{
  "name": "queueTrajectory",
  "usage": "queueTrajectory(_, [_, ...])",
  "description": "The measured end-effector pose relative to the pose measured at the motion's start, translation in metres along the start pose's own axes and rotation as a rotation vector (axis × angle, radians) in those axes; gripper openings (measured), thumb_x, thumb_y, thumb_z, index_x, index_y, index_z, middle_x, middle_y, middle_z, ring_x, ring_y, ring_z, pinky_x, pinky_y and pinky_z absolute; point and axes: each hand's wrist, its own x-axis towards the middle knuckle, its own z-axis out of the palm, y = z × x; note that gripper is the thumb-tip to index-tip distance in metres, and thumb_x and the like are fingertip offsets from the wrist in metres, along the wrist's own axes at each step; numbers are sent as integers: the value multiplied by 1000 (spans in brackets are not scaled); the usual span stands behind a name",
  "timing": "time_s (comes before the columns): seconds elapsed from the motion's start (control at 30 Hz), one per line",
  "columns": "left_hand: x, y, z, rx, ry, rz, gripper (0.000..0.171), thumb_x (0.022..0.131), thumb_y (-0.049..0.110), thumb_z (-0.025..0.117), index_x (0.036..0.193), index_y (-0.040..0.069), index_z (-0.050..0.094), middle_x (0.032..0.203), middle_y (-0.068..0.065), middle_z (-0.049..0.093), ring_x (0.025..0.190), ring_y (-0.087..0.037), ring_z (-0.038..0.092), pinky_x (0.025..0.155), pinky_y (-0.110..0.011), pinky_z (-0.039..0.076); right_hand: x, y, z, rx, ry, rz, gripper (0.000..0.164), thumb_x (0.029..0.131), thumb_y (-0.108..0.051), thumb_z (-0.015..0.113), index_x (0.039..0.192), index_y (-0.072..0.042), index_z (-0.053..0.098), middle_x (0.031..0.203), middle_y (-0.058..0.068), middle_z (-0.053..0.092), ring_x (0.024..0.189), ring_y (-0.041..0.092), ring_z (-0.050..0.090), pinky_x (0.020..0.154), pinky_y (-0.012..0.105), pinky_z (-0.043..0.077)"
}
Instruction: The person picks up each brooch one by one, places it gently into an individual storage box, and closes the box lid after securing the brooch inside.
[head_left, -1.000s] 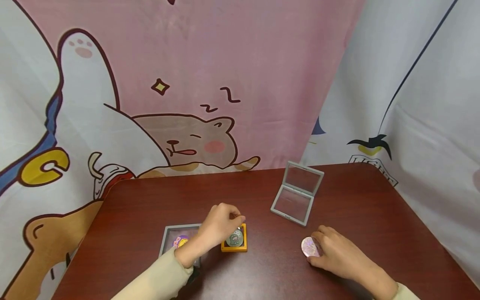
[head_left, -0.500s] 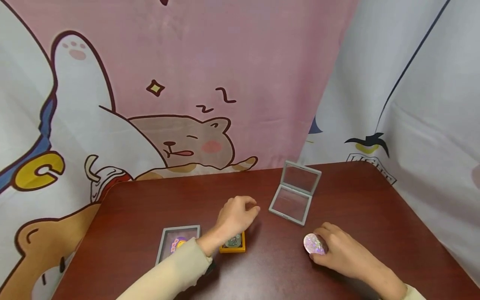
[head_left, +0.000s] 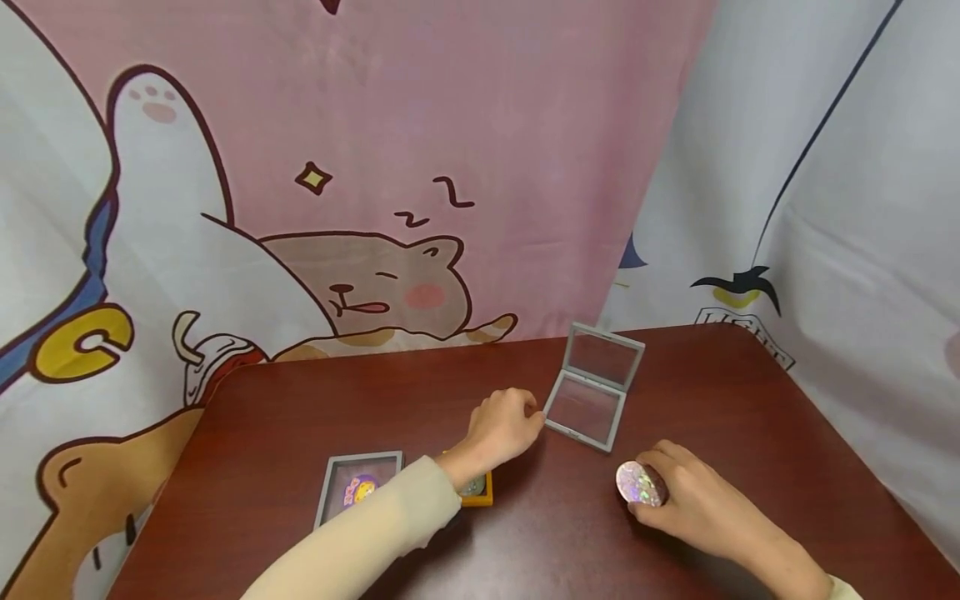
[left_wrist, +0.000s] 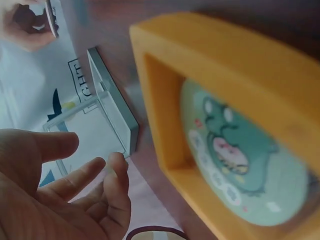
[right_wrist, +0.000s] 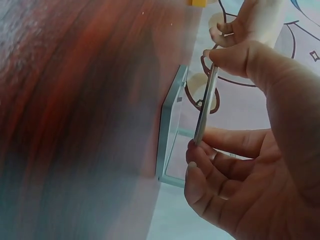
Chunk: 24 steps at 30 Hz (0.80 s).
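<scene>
My right hand pinches a round badge by its rim, its glittery pink-white face tilted upward. Edge-on in the right wrist view, the badge spans thumb and fingers. My left hand holds nothing, its fingers loosely bent beside the near left corner of a grey clear-windowed case, which stands with its lid raised. Whether they touch is unclear. Under the left forearm lies an orange square frame, partly covered. Inside that frame, a round green cartoon badge shows in the left wrist view.
On the left, a second grey case holds a purple and yellow badge, its near part hidden by the sleeve. A dark red table carries everything. Behind its far edge hangs a printed cartoon curtain.
My left hand has moved right, from over the orange frame to beside the raised-lid case. The right hand has shifted slightly right with the badge, tilting it further.
</scene>
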Motion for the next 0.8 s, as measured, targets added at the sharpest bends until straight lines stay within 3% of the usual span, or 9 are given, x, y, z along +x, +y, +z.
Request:
queueTrajectory(0.13, [11, -1, 2, 32, 1, -18, 24, 100, 27, 70, 114, 8, 77, 103, -4, 74, 66, -14, 54, 66, -40, 48, 0, 0, -4, -17, 3, 6, 40, 64, -18, 92, 98, -15, 70, 97, -15, 56, 83, -1, 53, 69, 21, 49])
queueTrajectory(0.23, [19, -2, 3, 46, -3, -36, 18, 99, 27, 71, 92, 12, 75, 84, -1, 68, 68, -16, 54, 64, -40, 45, 0, 0, -6, -26, 1, 19, 41, 64, -19, 93, 98, -14, 71, 97, -15, 56, 82, -1, 52, 69, 22, 50])
queueTrajectory(0.37, [27, -2, 3, 57, -22, -62, 32, 99, 29, 73, 71, 15, 64, 67, 4, 53, 64, -17, 50, 60, -38, 39, 0, 1, -11, -38, 5, 32, 42, 64, -19, 94, 99, -12, 71, 97, -13, 57, 82, -1, 53, 68, 23, 50])
queueTrajectory(0.67, [37, 4, 9, 115, -122, -118, 42, 100, 31, 71, 64, 14, 57, 65, 3, 50, 64, -16, 49, 64, -39, 42, -4, 2, -16, -56, -2, 64, 46, 65, -23, 95, 103, -11, 72, 100, -12, 58, 83, 1, 54, 68, 26, 50])
queueTrajectory(0.8, [48, -8, 26, 117, -111, -101, 49, 97, 30, 73, 57, 16, 50, 57, 5, 42, 58, -16, 44, 59, -39, 39, -5, 1, -17, -35, -6, 79, 47, 67, -22, 96, 105, -10, 72, 100, -11, 58, 82, 1, 53, 67, 23, 49])
